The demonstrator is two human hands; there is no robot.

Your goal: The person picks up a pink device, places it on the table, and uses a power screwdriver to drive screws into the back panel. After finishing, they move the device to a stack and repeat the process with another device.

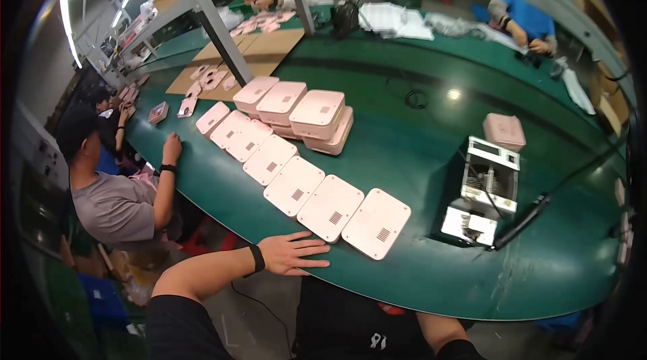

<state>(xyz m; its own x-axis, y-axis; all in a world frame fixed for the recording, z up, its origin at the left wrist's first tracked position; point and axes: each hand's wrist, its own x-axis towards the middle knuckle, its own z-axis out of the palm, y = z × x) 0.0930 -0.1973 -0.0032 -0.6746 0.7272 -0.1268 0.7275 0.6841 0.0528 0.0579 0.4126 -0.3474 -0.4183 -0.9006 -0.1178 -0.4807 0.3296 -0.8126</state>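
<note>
My left hand [292, 254] lies flat at the near edge of the green table, fingers stretched out and apart, holding nothing. Its fingertips are close to the corner of a pale pink square casing [330, 208] with a slotted grille and small corner holes. Just right of that one lies another pink casing [377, 224], and more run in a row to the far left. Of my right arm only a bit of forearm [439, 330] shows below the table edge; the hand is hidden.
Stacked pink casings [317, 109] stand behind the row. At right are a small metal machine [490, 175], a black cable [529, 215] and one pink casing [504, 131]. A grey frame post [212, 23] rises beyond. A co-worker [118, 202] sits at left; others work across the table.
</note>
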